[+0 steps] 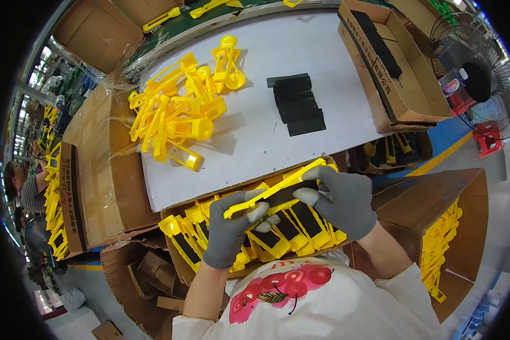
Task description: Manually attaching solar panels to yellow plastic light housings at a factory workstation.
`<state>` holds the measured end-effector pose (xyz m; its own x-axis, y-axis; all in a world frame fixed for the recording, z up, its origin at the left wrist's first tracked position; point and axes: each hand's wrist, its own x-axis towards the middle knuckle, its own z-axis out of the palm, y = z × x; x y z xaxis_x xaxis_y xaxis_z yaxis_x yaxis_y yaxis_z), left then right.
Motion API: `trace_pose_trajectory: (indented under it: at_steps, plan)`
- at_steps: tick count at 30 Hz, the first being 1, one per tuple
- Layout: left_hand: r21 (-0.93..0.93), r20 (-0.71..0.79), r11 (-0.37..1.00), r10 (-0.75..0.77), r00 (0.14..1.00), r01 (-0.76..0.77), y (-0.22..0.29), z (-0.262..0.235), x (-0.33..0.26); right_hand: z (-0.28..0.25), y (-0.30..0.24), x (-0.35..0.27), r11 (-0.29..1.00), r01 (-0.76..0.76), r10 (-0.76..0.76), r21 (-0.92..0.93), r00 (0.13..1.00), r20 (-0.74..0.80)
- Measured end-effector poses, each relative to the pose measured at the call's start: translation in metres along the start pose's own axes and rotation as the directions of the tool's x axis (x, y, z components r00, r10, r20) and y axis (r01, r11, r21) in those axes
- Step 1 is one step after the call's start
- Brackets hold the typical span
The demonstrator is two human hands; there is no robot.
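Yellow plastic part (277, 190) between both hands' fingers (309, 195)

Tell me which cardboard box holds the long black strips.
The open cardboard box at the table's far right edge, with long black strips lying inside. The others show yellow plastic parts or look empty.

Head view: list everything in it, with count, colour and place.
held part: one, yellow with a black strip, in both hands
parts pile: many, yellow, table left
black strips: one stack, table centre
table: one, white, centre
near box: one, cardboard, filled with yellow parts, below the hands
strip box: one, cardboard, top right
fan: one, black, far right
left hand: grey glove
right hand: grey glove
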<state>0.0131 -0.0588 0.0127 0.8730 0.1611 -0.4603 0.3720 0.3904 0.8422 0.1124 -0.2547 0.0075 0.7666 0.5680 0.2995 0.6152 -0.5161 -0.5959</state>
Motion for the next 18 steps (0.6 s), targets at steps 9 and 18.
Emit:
trace_pose_trajectory:
  at_steps: [9, 18]
  plan:
    - [0.118, 0.119, 0.992, 0.038, 0.992, -0.052, -0.007, -0.005, -0.003, -0.006, 0.019, -0.016, 0.934, -0.230, 0.149, 0.274, 0.947, 0.286]
    - [0.435, 0.234, 0.749, 0.443, 0.866, -0.500, -0.013, -0.015, 0.001, -0.008, 0.020, -0.030, 0.927, 0.374, -0.374, 0.002, 0.927, -0.042]
